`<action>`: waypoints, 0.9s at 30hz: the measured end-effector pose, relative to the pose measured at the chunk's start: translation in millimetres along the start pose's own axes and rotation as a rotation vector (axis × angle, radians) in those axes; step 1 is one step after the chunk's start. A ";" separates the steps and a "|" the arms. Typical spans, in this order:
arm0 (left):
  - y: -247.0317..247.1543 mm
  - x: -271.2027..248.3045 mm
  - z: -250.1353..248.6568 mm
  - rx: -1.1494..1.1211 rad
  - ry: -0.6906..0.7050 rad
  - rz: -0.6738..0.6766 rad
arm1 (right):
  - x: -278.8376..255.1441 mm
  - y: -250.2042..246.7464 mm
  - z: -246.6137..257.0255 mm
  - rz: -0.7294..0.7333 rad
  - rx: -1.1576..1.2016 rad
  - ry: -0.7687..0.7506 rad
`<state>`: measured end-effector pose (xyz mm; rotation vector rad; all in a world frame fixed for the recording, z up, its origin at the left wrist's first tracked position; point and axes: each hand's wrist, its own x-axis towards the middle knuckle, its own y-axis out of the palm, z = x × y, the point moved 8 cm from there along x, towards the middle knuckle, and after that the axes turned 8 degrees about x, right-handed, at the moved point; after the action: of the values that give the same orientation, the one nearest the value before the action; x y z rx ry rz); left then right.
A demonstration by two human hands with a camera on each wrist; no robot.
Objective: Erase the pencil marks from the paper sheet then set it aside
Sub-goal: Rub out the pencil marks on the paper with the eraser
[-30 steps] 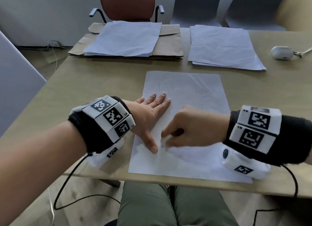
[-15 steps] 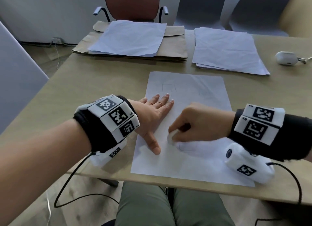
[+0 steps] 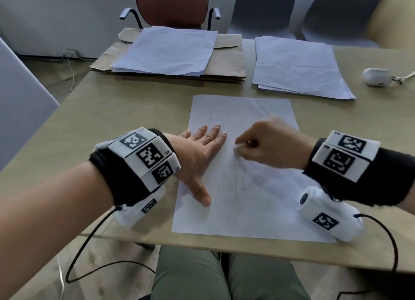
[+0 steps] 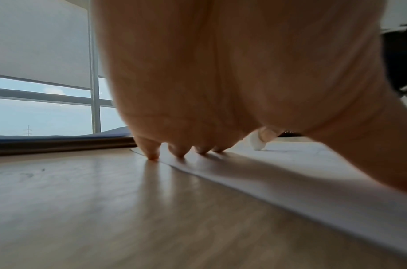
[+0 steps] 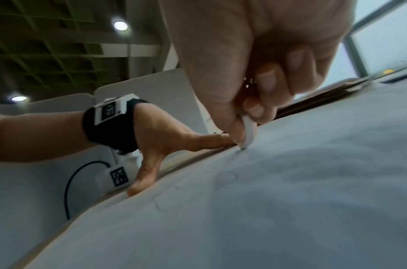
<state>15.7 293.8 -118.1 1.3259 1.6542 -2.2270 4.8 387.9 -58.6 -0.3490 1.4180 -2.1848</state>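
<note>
A white paper sheet (image 3: 242, 212) with faint pencil lines (image 3: 240, 183) lies on the table in front of me. My left hand (image 3: 202, 151) lies flat on its left edge, fingers straight, thumb spread toward me. My right hand (image 3: 265, 147) pinches a small white eraser (image 3: 237, 151) and presses its tip on the sheet near the middle. In the right wrist view the eraser (image 5: 247, 131) touches the paper (image 5: 290, 200) beside the left hand (image 5: 175, 140). In the left wrist view the fingertips (image 4: 179, 153) press the sheet's edge (image 4: 278, 176), and the eraser (image 4: 256, 142) shows beyond them.
A stack of white sheets (image 3: 296, 66) lies at the back right. Another sheet (image 3: 166, 50) rests on brown envelopes (image 3: 226, 61) at the back left. A small white case (image 3: 377, 76) sits at the far right. A red chair (image 3: 170, 5) stands behind the tan table (image 3: 112, 120).
My right hand has moved with the eraser away from me, up the sheet, uncovering pencil lines nearer me. The left hand has stayed pressing the sheet's left edge.
</note>
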 end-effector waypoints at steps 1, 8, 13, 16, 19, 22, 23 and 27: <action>0.4 0.2 0.1 0.001 -0.001 -0.001 | -0.3 -1.2 -2.3 -0.017 -0.012 0.003; -0.6 0.0 -0.5 0.023 -0.010 0.004 | -22.3 30.6 27.8 0.334 0.219 -0.097; -1.3 -0.5 -0.9 0.015 -0.014 0.000 | -2.6 3.5 1.1 0.024 0.098 -0.022; -0.6 -0.9 -1.4 0.029 -0.014 0.011 | -16.9 23.6 26.1 0.197 0.171 -0.119; 0.4 -0.9 -3.0 0.040 -0.005 0.016 | -24.4 35.1 36.9 0.339 0.243 -0.144; -0.5 -0.6 -2.0 0.034 -0.005 0.006 | -8.2 15.5 13.8 0.142 0.152 -0.052; -0.6 -0.7 -1.2 0.026 -0.004 0.004 | -3.3 8.2 6.2 0.062 0.113 -0.026; -1.0 -0.6 -4.5 -0.022 0.020 -0.003 | -0.5 3.3 -1.4 -0.008 0.086 0.017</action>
<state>18.2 297.6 -117.1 1.3455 1.6827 -2.1981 5.4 388.2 -62.1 -0.3069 1.3293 -2.2524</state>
